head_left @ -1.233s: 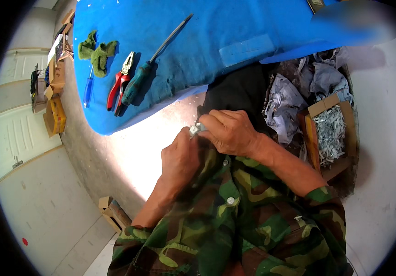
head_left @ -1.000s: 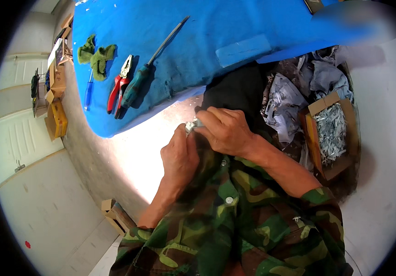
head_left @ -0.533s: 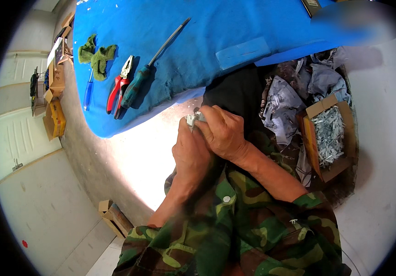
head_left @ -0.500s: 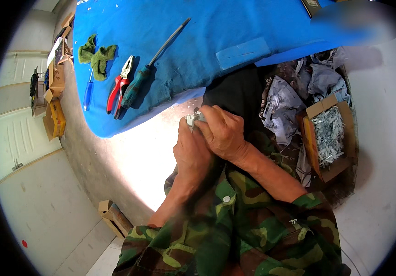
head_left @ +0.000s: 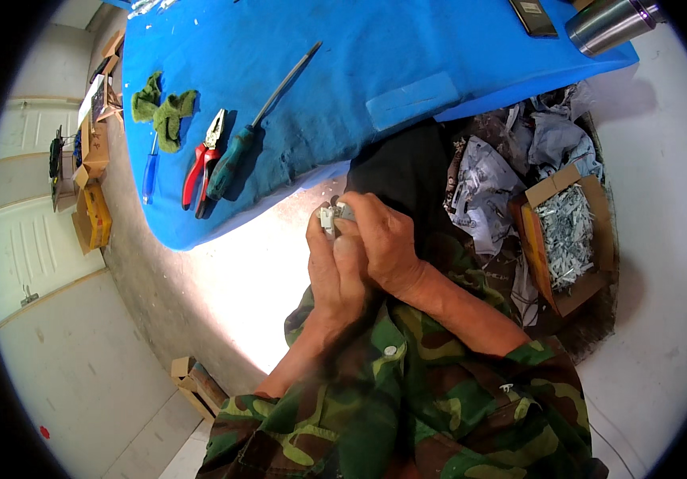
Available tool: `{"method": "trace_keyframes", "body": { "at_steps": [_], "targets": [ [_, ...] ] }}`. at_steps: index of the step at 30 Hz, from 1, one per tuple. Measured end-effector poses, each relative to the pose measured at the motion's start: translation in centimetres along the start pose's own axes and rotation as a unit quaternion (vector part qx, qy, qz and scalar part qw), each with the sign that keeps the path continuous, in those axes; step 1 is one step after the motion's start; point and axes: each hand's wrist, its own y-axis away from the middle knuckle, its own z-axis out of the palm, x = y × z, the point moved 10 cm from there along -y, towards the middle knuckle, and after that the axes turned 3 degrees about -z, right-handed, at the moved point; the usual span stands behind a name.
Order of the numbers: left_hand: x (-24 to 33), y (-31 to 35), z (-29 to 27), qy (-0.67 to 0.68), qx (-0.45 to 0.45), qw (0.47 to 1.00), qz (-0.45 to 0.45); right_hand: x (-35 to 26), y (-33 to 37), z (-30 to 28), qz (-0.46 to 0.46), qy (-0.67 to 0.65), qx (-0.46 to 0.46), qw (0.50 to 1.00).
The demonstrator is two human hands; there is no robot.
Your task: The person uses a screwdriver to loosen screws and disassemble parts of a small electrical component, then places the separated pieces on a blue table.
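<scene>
The fingers (head_left: 364, 214) of left hand (head_left: 331, 279) and right hand (head_left: 391, 246) pinch a white piece (head_left: 327, 219) between them; from it, pliers (head_left: 209, 153) and screwdriver (head_left: 233, 164) lie at ten o'clock on the bench (head_left: 363, 56), a strip-filled box (head_left: 552, 185) at three.

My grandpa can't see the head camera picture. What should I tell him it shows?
A person's left hand and right hand hold a small pale part between them. Beyond, red-handled pliers, a big screwdriver and a green cloth lie on a blue table; an open box of pale scraps is at right.
</scene>
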Motion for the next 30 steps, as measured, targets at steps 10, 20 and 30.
{"method": "trace_keyframes", "body": {
  "at_steps": [10, 20, 30],
  "targets": [
    [0.9, -0.9, 0.0, 0.074, -0.111, 0.989, -0.069, 0.3, 0.1, -0.8, -0.011, 0.004, 0.004, 1.000],
    [2.1, -0.8, 0.4, 0.121, -0.081, 0.988, -0.056, -0.2, 0.2, -0.4, -0.010, -0.018, 0.028, 0.999],
    [1.6, -0.9, 0.9, 0.133, -0.056, 0.985, -0.090, 0.1, 0.1, 0.3, 0.045, -0.076, 0.014, 0.996]
  ]
}}
